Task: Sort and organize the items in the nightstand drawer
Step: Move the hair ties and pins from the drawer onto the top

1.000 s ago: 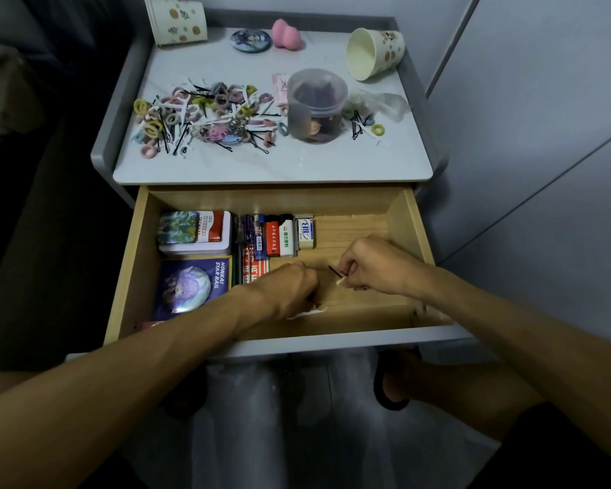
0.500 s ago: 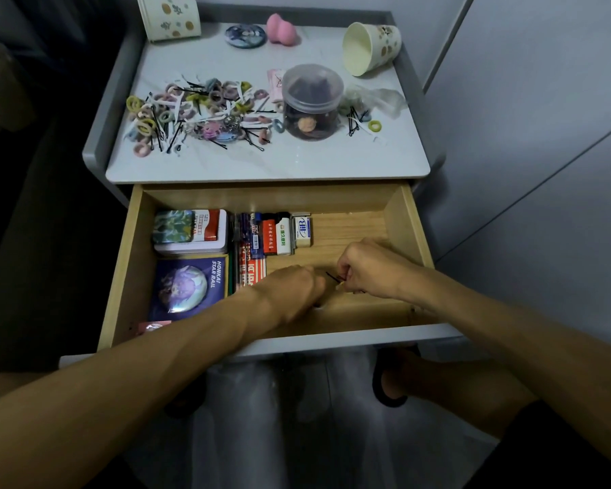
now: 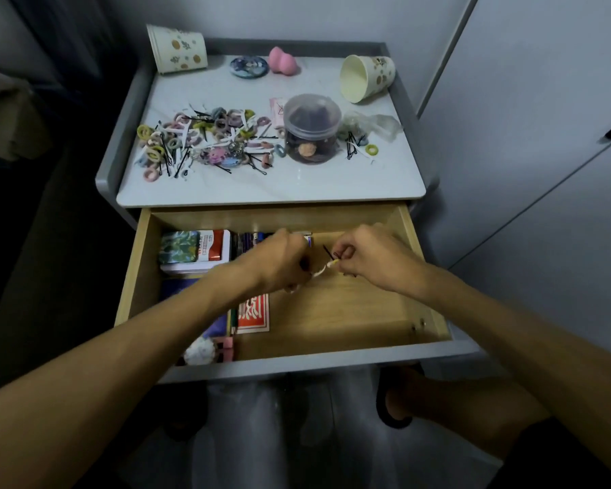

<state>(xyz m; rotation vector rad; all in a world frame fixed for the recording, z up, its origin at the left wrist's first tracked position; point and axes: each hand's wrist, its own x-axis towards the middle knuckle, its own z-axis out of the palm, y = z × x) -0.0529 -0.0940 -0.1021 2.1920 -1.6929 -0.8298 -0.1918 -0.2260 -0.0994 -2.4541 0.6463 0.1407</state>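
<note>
Standing open under the nightstand (image 3: 261,187) top, the wooden drawer (image 3: 350,312) keeps boxes (image 3: 194,250) along its left side. Above its middle, the left hand (image 3: 279,264) curls its fingers round a white strip (image 3: 321,270), and the right hand (image 3: 371,259) fingers pinch a black hairpin (image 3: 328,251).

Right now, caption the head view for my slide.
Over the open drawer, the right hand pinches a black hairpin and the left hand grips a small white piece.
</note>
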